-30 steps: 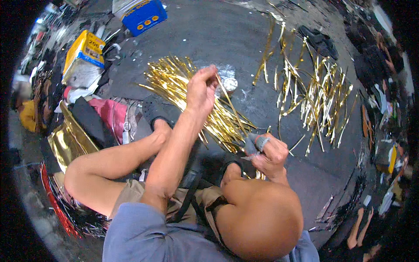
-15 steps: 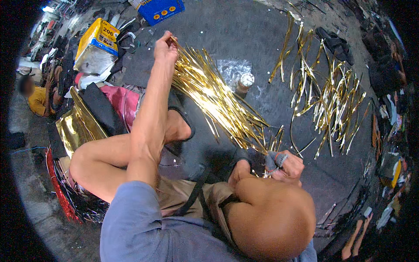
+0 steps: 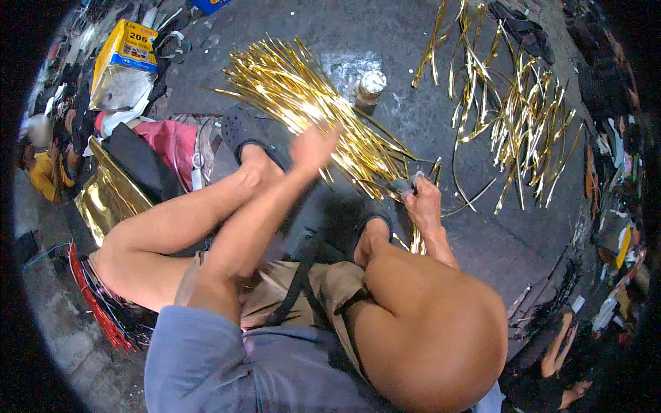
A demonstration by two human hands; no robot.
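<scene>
A loose bundle of shiny gold strips (image 3: 292, 86) lies slantwise on the dark ground in front of me. Over its near side is my left hand (image 3: 315, 148), smeared by motion, so its fingers and anything in them cannot be made out. My right hand (image 3: 425, 205) is closed at the bundle's lower right end, pinching the strip ends. A grey wrapping (image 3: 405, 186) shows at its fingertips. More gold strips (image 3: 527, 131) lie spread out farther right. Beyond the bundle stands a small whitish-topped cylinder (image 3: 372, 84).
My bent legs and dark clogs (image 3: 242, 131) frame the near side. At left are a yellow and blue tin (image 3: 127, 65), pink material (image 3: 167, 148), a gold sheet (image 3: 110, 196) and red strands (image 3: 93, 299). A person in yellow (image 3: 47, 175) sits far left.
My left hand has left the bundle's far end and come down toward me, over its middle. The right hand has moved forward from beside my knee. The view has shifted slightly.
</scene>
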